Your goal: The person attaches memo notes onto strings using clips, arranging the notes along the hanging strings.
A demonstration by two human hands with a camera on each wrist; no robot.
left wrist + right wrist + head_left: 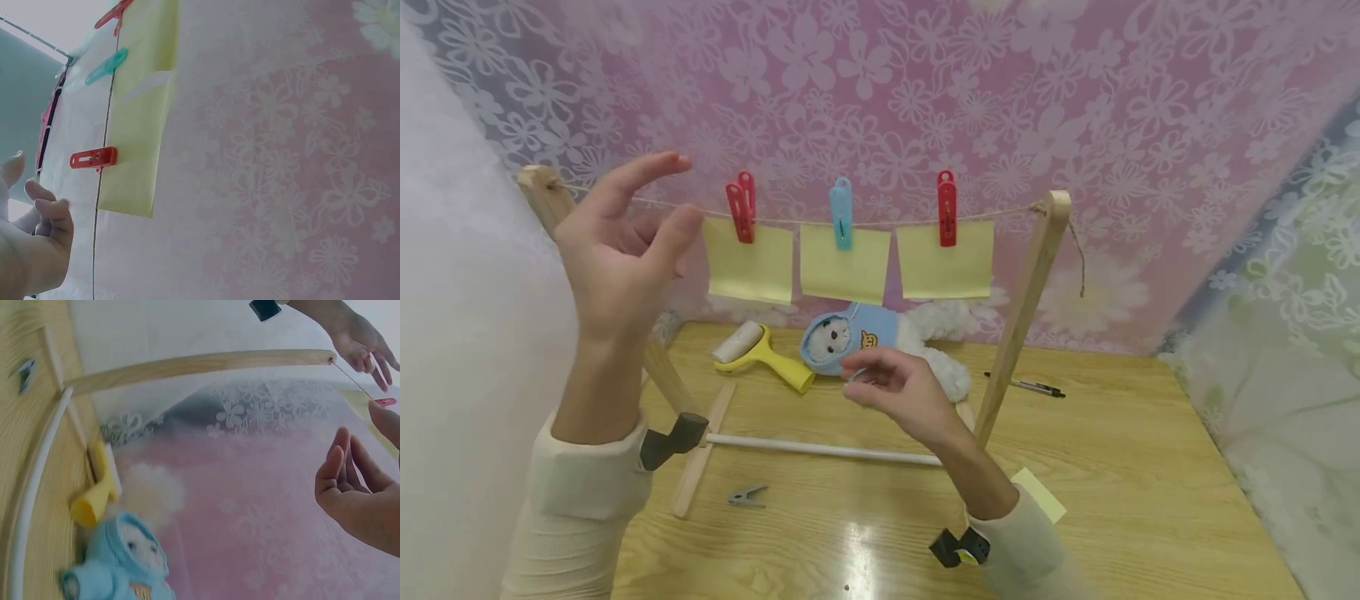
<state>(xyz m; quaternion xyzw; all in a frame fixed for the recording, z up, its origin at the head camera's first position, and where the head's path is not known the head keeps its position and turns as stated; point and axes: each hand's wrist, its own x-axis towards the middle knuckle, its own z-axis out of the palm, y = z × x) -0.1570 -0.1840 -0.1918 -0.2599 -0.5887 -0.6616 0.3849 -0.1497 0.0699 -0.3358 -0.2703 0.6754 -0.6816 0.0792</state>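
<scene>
My left hand is raised beside the left end of the string, its thumb and forefinger apart and nothing between them. Just right of it, a red clothespin fastens a yellow paper to the string. A blue clothespin and another red clothespin hold a middle paper and a right paper. Lower down, in front of the plush toy, hovers my right hand with loosely bent fingers. The right wrist view shows nothing in that hand.
Wooden posts carry the string, with a white rod low between them. On the table lie a grey clothespin, a yellow-handled roller, a pen and a loose yellow paper. Flowered cloth hangs behind.
</scene>
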